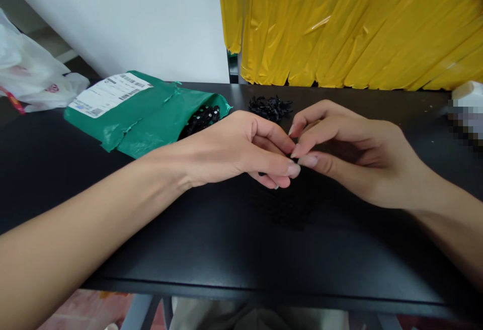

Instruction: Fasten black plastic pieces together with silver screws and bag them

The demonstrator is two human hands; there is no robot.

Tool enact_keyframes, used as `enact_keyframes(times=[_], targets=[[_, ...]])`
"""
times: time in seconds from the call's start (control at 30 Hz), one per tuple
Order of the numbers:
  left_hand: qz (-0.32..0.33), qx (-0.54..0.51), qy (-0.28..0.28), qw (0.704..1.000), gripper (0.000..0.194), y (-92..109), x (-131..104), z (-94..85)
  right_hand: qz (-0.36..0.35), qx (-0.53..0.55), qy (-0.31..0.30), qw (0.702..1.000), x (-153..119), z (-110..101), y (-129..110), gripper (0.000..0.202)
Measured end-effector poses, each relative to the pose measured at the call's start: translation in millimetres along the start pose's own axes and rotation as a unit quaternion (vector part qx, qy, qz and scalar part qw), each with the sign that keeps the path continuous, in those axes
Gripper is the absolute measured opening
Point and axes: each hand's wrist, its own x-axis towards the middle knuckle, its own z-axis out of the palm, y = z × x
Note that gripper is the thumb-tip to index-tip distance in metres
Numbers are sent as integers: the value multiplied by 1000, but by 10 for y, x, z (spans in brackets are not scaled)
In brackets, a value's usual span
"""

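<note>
My left hand [234, 146] reaches in over the black table [181, 249], thumb and fingers pinched together. Its fingertips meet those of my right hand [362, 154], which is also closed in a pinch. Between them only a tiny dark bit shows, too hidden to name. Just beyond the hands lies a pile of small black pieces [269, 107]. Behind my left wrist, a torn-open green mailer bag [151, 124] has black parts with shiny round spots [206, 117] in its mouth. Below the hands is a dim dark patch, perhaps more black pieces.
A white plastic bag [37, 78] sits at the far left. White panel [158, 23] and yellow plastic strips [339, 28] stand along the table's back edge. A white object [468, 91], partly blurred out, is at the right edge. A few specks dot the table at right.
</note>
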Motion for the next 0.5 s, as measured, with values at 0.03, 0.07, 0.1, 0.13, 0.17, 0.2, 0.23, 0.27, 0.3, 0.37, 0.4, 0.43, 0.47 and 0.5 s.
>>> enact_keyframes(times=[0.03, 0.07, 0.1, 0.13, 0.17, 0.2, 0.23, 0.27, 0.3, 0.37, 0.4, 0.43, 0.47, 0.5], targets=[[-2, -8, 0, 1000, 18, -9, 7, -3, 4, 18, 1, 1000, -2, 4, -1, 17], [0, -16, 1, 1000, 17, -18, 15, -8, 6, 37, 2, 999, -3, 8, -2, 19], [6, -23, 0, 1000, 17, -25, 21, -13, 6, 49, 1, 999, -3, 9, -2, 21], [11, -26, -1, 1000, 16, -29, 25, -19, 2, 50, 0, 999, -3, 9, -2, 22], [14, -22, -1, 1000, 15, -30, 26, -23, -4, 38, -1, 999, -1, 8, -1, 22], [11, -13, 1, 1000, 14, -28, 25, -26, -9, 20, -1, 1000, 1, 6, -1, 20], [8, -4, 1, 1000, 12, -25, 23, -28, -15, 0, -1, 1000, 3, 6, 0, 17], [6, 3, -1, 1000, 11, -23, 21, -29, -20, -18, -1, 1000, 5, 7, 1, 14], [4, 6, -3, 1000, 11, -22, 20, -29, -19, -28, -3, 999, 6, 10, 2, 11], [6, -2, -5, 1000, 13, -29, 26, -28, -9, -7, 0, 1000, 6, 20, 3, 7], [8, -9, -5, 1000, 13, -35, 32, -29, -2, 14, 3, 1000, 5, 24, 3, 9], [8, -15, -3, 1000, 13, -42, 39, -30, 4, 34, 3, 999, 4, 26, 3, 13], [6, -18, -1, 1000, 13, -48, 44, -32, 4, 51, 1, 999, 4, 25, 3, 16], [7, -18, 1, 1000, 13, -53, 48, -34, 1, 56, -4, 998, 4, 20, 3, 18]])
